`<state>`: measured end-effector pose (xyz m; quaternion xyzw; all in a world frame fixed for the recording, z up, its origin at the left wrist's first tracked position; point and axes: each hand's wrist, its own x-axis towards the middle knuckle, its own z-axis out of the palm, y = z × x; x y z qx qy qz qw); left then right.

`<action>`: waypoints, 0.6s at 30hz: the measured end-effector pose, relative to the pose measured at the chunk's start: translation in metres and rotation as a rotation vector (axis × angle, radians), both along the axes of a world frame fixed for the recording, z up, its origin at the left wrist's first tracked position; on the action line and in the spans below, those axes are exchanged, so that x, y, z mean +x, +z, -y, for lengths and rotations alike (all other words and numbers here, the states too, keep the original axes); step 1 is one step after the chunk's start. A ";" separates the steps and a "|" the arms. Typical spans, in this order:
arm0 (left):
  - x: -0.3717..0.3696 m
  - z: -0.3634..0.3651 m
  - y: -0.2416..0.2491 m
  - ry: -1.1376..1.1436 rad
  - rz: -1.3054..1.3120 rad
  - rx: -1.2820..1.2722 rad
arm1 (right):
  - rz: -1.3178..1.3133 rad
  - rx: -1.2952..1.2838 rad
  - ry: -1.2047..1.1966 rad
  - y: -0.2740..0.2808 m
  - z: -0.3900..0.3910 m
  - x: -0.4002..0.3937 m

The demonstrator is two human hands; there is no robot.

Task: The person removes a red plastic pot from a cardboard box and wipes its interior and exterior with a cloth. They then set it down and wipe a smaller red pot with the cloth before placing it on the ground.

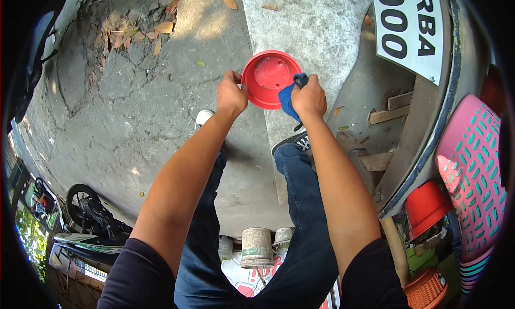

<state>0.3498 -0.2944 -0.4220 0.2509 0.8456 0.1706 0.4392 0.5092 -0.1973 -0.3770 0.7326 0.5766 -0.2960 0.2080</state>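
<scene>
Pink basket [472, 188], motorcycle [91, 242], dry leaves [164, 27].

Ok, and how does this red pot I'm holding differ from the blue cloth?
Shape: the red pot is round with a raised wall, while the blue cloth is bunched and irregular.
Size: the pot looks larger than the part of the cloth that shows.
Hold: your left hand grips the pot's side; your right hand clutches the cloth at the opposite side.
Shared: both are held out in front of you.

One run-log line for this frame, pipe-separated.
left hand: holding red pot at rim | right hand: holding blue cloth at pot's rim | pot: opening toward camera
</scene>
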 end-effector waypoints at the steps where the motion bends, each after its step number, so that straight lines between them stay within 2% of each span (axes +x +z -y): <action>1: -0.002 -0.003 0.006 -0.036 -0.016 0.015 | -0.001 -0.012 -0.035 0.002 0.000 -0.002; 6: -0.006 -0.007 0.023 -0.052 -0.002 -0.110 | -0.006 -0.038 -0.092 0.014 -0.003 -0.004; 8: -0.008 -0.004 0.032 0.060 0.060 0.030 | -0.044 -0.034 -0.105 0.033 -0.005 -0.004; 11: -0.015 0.010 0.056 0.088 0.141 0.159 | -0.097 0.004 -0.082 0.068 0.002 0.003; 15: -0.033 0.020 0.138 0.262 0.370 0.177 | -0.217 0.164 -0.074 0.139 0.025 0.008; 18: -0.047 0.022 0.191 0.236 0.431 0.235 | -0.353 0.172 -0.103 0.191 0.035 0.008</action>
